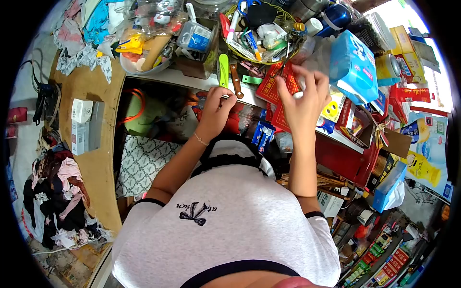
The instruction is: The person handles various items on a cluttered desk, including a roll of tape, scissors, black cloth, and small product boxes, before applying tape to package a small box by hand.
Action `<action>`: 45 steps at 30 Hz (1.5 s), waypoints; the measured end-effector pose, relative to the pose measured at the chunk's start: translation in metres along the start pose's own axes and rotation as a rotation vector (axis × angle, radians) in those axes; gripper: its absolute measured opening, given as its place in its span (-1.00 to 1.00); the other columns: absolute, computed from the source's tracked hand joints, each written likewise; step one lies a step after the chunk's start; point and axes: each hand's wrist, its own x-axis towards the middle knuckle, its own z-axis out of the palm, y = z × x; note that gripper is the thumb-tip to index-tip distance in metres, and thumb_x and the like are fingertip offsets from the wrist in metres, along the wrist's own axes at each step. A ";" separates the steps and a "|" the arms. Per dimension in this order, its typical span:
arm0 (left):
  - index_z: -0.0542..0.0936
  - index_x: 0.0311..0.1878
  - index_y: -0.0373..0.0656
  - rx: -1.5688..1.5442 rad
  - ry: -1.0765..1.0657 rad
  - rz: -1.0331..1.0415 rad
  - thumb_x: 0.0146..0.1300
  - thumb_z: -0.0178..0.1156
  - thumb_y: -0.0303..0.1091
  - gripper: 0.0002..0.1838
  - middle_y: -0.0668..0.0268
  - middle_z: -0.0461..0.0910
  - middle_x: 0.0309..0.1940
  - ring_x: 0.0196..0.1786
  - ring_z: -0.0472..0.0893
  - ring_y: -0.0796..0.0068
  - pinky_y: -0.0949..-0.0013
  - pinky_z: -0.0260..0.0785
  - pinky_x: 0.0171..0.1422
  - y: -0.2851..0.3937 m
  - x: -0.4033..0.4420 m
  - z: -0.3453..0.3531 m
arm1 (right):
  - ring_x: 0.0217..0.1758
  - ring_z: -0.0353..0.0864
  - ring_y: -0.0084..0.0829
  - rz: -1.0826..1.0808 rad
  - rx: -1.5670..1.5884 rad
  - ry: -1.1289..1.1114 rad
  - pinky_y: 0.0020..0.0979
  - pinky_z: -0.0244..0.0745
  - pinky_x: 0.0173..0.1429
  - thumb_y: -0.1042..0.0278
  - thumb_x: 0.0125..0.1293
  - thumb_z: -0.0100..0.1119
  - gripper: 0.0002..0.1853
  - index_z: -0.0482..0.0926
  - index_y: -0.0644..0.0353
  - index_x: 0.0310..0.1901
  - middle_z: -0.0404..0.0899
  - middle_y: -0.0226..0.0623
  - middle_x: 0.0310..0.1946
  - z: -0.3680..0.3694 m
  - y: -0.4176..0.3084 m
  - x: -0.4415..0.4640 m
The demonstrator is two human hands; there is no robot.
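Observation:
My left hand [216, 106] is closed, with thumb and fingertips pinched at the lower end of a bright green-handled knife [223, 69]. A bit of metal glints at the fingertips, and the hand hides the rest of the blade. Just right of it lies a brown riveted handle [236, 80], also knife-like. My right hand [307, 93] is raised with its fingers spread and curved, holding nothing visible. Beneath and behind that hand are red packets with gold print [273, 86]. A small green metal strip [252, 79] lies on the ledge between the hands.
A yellow-rimmed basket [261, 60] of pens and small items stands ahead, beside a bowl [146, 69] of oddments. To the right are a blue tissue pack [355, 67] and stacked boxes. An open drawer space [158, 110] lies below, with a wooden board [98, 177] at left.

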 end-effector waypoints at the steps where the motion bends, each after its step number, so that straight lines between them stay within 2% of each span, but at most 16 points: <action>1: 0.49 -0.19 -0.21 -0.008 0.008 0.003 0.34 0.07 -0.41 -0.91 0.40 0.35 -0.28 -0.37 0.36 0.70 0.60 0.23 -0.28 0.003 0.000 -0.001 | 0.04 0.39 -0.26 -0.044 0.006 0.008 -0.18 0.12 0.07 0.15 -0.04 0.45 -0.58 0.60 0.03 -0.12 0.41 -0.27 -0.15 0.003 -0.009 0.016; 3: 0.48 -0.18 -0.24 -0.034 -0.016 -0.037 0.34 0.07 -0.44 -0.91 0.39 0.34 -0.24 -0.34 0.38 0.65 0.57 0.27 -0.20 0.008 0.002 -0.004 | -0.02 0.44 -0.25 -0.141 -0.085 0.060 -0.20 0.21 0.02 0.17 -0.03 0.45 -0.61 0.61 0.07 -0.15 0.42 -0.27 -0.15 0.007 -0.025 0.040; 4: 0.49 -0.17 -0.24 -0.052 -0.008 -0.077 0.30 0.15 -0.38 -0.86 0.28 0.39 -0.16 -0.30 0.51 0.56 0.52 0.35 -0.21 0.002 0.002 -0.006 | -0.06 0.46 -0.24 -0.141 0.000 0.003 -0.22 0.27 -0.02 0.18 -0.03 0.44 -0.62 0.61 0.09 -0.16 0.43 -0.25 -0.16 0.009 -0.035 0.049; 7: 0.49 -0.17 -0.24 -0.101 0.013 -0.078 0.31 0.15 -0.38 -0.86 0.28 0.37 -0.15 -0.29 0.53 0.56 0.54 0.35 -0.23 0.003 0.002 -0.013 | -0.14 0.51 -0.15 -0.181 0.166 -0.056 -0.22 0.45 -0.08 0.23 -0.02 0.44 -0.62 0.60 0.15 -0.15 0.44 -0.20 -0.19 0.018 -0.063 0.058; 11: 0.47 -0.17 -0.27 -0.109 0.003 -0.093 0.34 0.13 -0.36 -0.84 0.26 0.35 -0.12 -0.24 0.56 0.54 0.53 0.38 -0.22 -0.001 0.002 -0.025 | -0.11 0.51 -0.13 -0.231 0.040 0.075 -0.21 0.46 -0.08 0.23 0.00 0.43 -0.58 0.57 0.16 -0.10 0.44 -0.17 -0.17 0.039 -0.050 0.074; 15: 0.47 -0.18 -0.26 -0.090 0.016 -0.083 0.33 0.13 -0.37 -0.85 0.27 0.35 -0.14 -0.28 0.53 0.57 0.54 0.36 -0.24 0.000 0.007 -0.034 | -0.08 0.50 -0.13 -0.174 0.013 0.067 -0.20 0.46 -0.05 0.22 0.02 0.42 -0.57 0.56 0.18 -0.07 0.44 -0.15 -0.16 0.051 -0.037 0.084; 21: 0.49 -0.18 -0.21 -0.064 -0.061 -0.017 0.29 0.16 -0.41 -0.89 0.32 0.35 -0.17 -0.35 0.46 0.63 0.56 0.28 -0.32 0.009 0.018 -0.039 | -0.07 0.48 -0.17 -0.185 -0.206 0.074 -0.19 0.39 -0.06 0.21 -0.05 0.45 -0.69 0.62 0.12 -0.28 0.47 -0.21 -0.19 0.092 -0.030 0.102; 24: 0.50 -0.21 -0.18 0.000 -0.051 0.057 0.28 0.17 -0.42 -0.91 0.34 0.36 -0.18 -0.38 0.43 0.67 0.59 0.25 -0.35 0.010 0.020 -0.040 | -0.09 0.46 -0.18 -0.350 -0.043 0.209 -0.23 0.33 -0.05 0.23 -0.05 0.44 -0.69 0.61 0.08 -0.25 0.46 -0.24 -0.18 0.073 -0.041 0.097; 27: 0.50 -0.21 -0.19 -0.014 -0.096 0.076 0.25 0.17 -0.45 -0.91 0.35 0.35 -0.17 -0.38 0.41 0.67 0.60 0.24 -0.37 0.014 0.021 -0.037 | -0.02 0.37 -0.25 -0.373 -0.101 0.474 -0.27 0.24 0.05 0.26 -0.03 0.44 -0.66 0.60 0.06 -0.17 0.40 -0.28 -0.15 0.031 -0.051 0.079; 29: 0.50 -0.21 -0.19 -0.031 -0.167 0.190 0.24 0.17 -0.47 -0.91 0.33 0.36 -0.14 -0.33 0.40 0.64 0.60 0.26 -0.37 0.029 0.025 -0.032 | 0.06 0.29 -0.25 -0.249 0.052 0.652 -0.25 0.17 0.13 0.27 -0.01 0.44 -0.60 0.55 0.12 -0.11 0.35 -0.23 -0.10 0.017 -0.035 0.073; 31: 0.52 -0.18 -0.17 -0.046 -0.220 0.236 0.22 0.18 -0.47 -0.88 0.30 0.36 -0.12 -0.30 0.40 0.59 0.57 0.31 -0.31 0.050 0.036 -0.024 | 0.12 0.21 -0.20 -0.086 -0.112 0.655 -0.18 0.12 0.20 0.29 -0.02 0.44 -0.51 0.45 0.20 -0.06 0.32 -0.18 -0.06 -0.001 -0.009 0.063; 33: 0.53 -0.11 -0.21 0.000 -0.273 0.322 0.21 0.15 -0.52 -0.83 0.29 0.36 -0.12 -0.24 0.43 0.54 0.53 0.32 -0.13 0.072 0.053 -0.014 | 0.12 0.19 -0.19 0.012 -0.100 0.730 -0.17 0.10 0.21 0.28 -0.01 0.43 -0.52 0.45 0.25 -0.07 0.30 -0.17 -0.06 -0.011 0.010 0.049; 37: 0.49 0.14 -0.12 0.022 -0.220 0.441 0.25 0.13 -0.45 -0.64 0.30 0.32 -0.04 -0.29 0.41 0.62 0.55 0.35 -0.20 0.098 0.092 0.023 | 0.06 0.21 -0.22 0.235 -0.046 0.702 -0.21 0.15 0.15 0.25 0.03 0.43 -0.54 0.45 0.25 -0.08 0.25 -0.17 -0.08 -0.017 0.028 0.021; 40: 0.47 0.16 -0.09 -0.131 -0.269 0.376 0.29 0.11 -0.36 -0.64 0.32 0.30 -0.03 -0.29 0.40 0.65 0.58 0.32 -0.24 0.092 0.120 0.062 | 0.04 0.23 -0.23 0.285 -0.035 0.686 -0.22 0.13 0.14 0.22 0.04 0.44 -0.64 0.55 0.11 -0.16 0.26 -0.19 -0.09 -0.016 0.040 0.014; 42: 0.47 0.17 -0.08 -0.216 -0.418 0.121 0.31 0.07 -0.29 -0.63 0.33 0.26 -0.02 -0.27 0.40 0.67 0.59 0.29 -0.29 0.096 0.132 0.077 | 0.05 0.25 -0.21 0.312 -0.058 0.645 -0.18 0.09 0.16 0.15 0.04 0.43 -0.71 0.62 0.02 -0.22 0.29 -0.22 -0.12 -0.015 0.043 0.014; 45: 0.47 0.17 -0.07 -0.176 -0.354 0.196 0.31 0.05 -0.27 -0.62 0.36 0.26 -0.09 -0.27 0.40 0.69 0.61 0.25 -0.35 0.097 0.138 0.093 | 0.06 0.25 -0.21 0.306 -0.047 0.619 -0.14 0.06 0.17 0.12 0.03 0.43 -0.75 0.66 -0.07 -0.25 0.31 -0.27 -0.11 -0.014 0.041 0.019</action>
